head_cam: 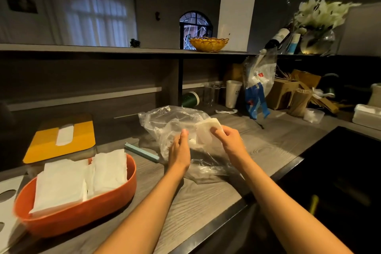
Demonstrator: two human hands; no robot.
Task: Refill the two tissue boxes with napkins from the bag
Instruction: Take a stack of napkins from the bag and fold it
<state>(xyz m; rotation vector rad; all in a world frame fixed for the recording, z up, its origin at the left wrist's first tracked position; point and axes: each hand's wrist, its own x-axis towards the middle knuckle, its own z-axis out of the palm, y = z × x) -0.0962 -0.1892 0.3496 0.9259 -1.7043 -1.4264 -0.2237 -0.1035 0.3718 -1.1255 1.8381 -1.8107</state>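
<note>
Head view: R hand (pixel 225 137) pinches napkin wad (pixel 206 133) at bag (pixel 175 123) mouth; L hand (pixel 181 142) grips plastic; orange box (pixel 82 208) lies left.

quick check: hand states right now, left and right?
Left hand: grips the clear plastic bag.
Right hand: pinches a stack of napkins at the bag's mouth.

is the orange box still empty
No, the orange box already holds stacks of white napkins, standing above its rim.
</note>
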